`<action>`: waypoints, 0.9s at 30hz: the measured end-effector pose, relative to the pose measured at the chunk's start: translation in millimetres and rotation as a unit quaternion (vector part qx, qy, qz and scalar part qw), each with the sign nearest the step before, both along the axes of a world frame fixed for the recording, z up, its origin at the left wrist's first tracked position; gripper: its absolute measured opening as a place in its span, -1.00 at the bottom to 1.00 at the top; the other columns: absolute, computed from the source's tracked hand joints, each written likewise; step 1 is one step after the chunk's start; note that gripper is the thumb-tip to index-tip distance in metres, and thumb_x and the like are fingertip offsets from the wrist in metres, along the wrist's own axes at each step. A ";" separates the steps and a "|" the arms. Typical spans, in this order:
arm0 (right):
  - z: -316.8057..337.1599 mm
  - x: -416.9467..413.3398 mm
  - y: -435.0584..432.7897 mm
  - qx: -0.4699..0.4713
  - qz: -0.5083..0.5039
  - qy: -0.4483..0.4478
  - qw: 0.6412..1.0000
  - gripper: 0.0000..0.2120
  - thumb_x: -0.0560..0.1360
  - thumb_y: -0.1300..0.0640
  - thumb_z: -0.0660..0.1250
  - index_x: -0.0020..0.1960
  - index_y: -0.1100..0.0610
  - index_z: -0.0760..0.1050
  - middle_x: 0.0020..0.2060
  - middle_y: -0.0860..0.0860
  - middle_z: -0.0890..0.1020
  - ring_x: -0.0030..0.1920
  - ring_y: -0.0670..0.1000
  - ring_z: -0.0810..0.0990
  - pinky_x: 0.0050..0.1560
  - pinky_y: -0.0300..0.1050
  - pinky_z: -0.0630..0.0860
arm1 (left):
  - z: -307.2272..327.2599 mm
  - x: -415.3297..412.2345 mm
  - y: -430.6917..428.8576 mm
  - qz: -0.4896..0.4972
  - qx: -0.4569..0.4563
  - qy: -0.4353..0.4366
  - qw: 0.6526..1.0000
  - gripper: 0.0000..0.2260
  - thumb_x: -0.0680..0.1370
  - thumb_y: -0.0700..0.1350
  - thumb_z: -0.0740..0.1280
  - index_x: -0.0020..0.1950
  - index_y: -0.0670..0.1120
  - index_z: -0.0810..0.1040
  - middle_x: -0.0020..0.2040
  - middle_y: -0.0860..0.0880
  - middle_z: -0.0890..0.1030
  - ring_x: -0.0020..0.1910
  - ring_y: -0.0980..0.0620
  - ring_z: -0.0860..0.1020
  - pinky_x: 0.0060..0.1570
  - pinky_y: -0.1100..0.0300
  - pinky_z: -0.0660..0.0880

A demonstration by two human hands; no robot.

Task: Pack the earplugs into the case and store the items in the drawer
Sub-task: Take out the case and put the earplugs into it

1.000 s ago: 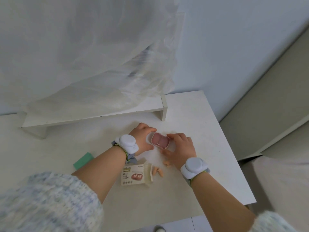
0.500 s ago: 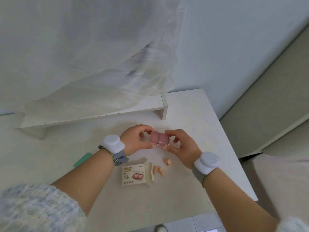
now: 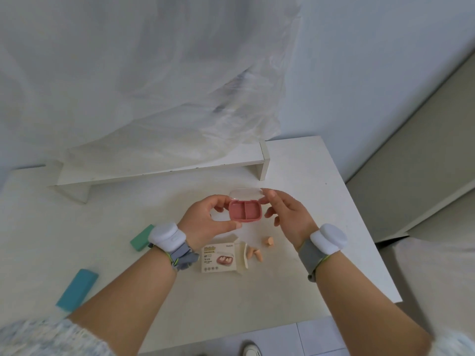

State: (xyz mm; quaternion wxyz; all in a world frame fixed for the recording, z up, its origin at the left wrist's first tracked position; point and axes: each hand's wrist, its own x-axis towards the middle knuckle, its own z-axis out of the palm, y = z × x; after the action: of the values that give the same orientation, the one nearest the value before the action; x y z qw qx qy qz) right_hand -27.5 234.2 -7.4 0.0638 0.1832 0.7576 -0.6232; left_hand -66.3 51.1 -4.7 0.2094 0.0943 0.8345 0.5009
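A small pink case (image 3: pixel 245 210) with two compartments is held above the white table (image 3: pixel 321 191). Its clear lid (image 3: pixel 247 194) stands flipped up at the back. My left hand (image 3: pixel 207 222) grips the case's pink base from the left and below. My right hand (image 3: pixel 285 214) touches the lid's right corner with its fingertips. Both compartments look bare. Orange earplugs lie on the table below: two (image 3: pixel 254 253) beside the open cardboard box (image 3: pixel 220 257), one (image 3: pixel 268 240) further right.
A low white shelf riser (image 3: pixel 164 167) spans the back of the table, with sheer plastic sheeting (image 3: pixel 154 86) draped over it. Two teal blocks (image 3: pixel 77 289) (image 3: pixel 140 241) lie at the left. The table's right edge drops off beside a beige cabinet (image 3: pixel 421 160).
Both hands lifted the case off the table, and its lid went from shut to flipped up. The pink base's two compartments now show.
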 end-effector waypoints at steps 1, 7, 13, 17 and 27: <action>-3.2 3.4 3.0 0.013 -0.004 0.002 1.000 -0.82 0.53 0.01 0.18 0.05 -0.01 0.51 -0.09 -0.03 0.58 -0.26 -0.08 0.49 -0.16 -0.25 0.39 | 0.4 1.5 -2.3 0.007 0.004 -0.002 1.000 -0.67 0.30 -0.12 0.51 -0.09 0.19 0.47 -0.15 0.22 0.50 -0.13 0.27 0.43 -0.17 0.40 0.31; -26.4 37.0 17.2 0.186 0.086 -0.043 0.978 -0.85 0.38 0.07 0.40 -0.07 -0.08 0.51 -0.20 -0.09 0.52 -0.30 -0.15 0.41 -0.23 -0.41 0.33 | 1.7 10.1 -7.6 0.023 0.008 0.000 1.000 -0.66 0.33 -0.16 0.49 -0.11 0.22 0.45 -0.16 0.25 0.50 -0.12 0.28 0.44 -0.20 0.48 0.32; -39.3 41.4 11.0 0.256 0.112 -0.030 0.960 -0.84 0.40 0.05 0.38 -0.02 0.02 0.56 -0.25 -0.12 0.45 -0.32 -0.22 0.38 -0.29 -0.50 0.28 | 0.1 15.6 -8.1 0.025 -0.004 0.002 1.000 -0.68 0.34 -0.14 0.48 -0.02 0.13 0.47 -0.16 0.25 0.50 -0.12 0.29 0.44 -0.22 0.50 0.31; -38.8 40.7 10.9 0.240 0.084 -0.021 0.967 -0.89 0.43 0.07 0.35 -0.05 0.01 0.57 -0.24 -0.10 0.49 -0.32 -0.18 0.40 -0.29 -0.50 0.30 | 1.1 18.6 -8.6 0.022 -0.004 0.003 1.000 -0.67 0.34 -0.15 0.48 0.01 0.10 0.47 -0.15 0.25 0.50 -0.11 0.27 0.44 -0.17 0.41 0.32; -10.2 34.8 6.7 0.059 -0.054 0.049 0.996 -0.82 0.40 0.13 0.40 -0.23 -0.17 0.53 -0.28 -0.13 0.60 -0.29 -0.08 0.50 -0.10 -0.21 0.52 | -3.1 18.5 -4.8 0.020 -0.007 0.003 1.000 -0.67 0.32 -0.12 0.48 -0.01 0.14 0.48 -0.12 0.24 0.52 -0.10 0.28 0.45 -0.25 0.53 0.33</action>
State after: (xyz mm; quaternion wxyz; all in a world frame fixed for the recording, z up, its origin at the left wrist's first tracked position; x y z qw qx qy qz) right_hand 7.3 240.9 -17.6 -0.0186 0.1965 0.7843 -0.5882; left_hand -47.8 46.4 -7.8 0.1978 0.0775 0.8403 0.4988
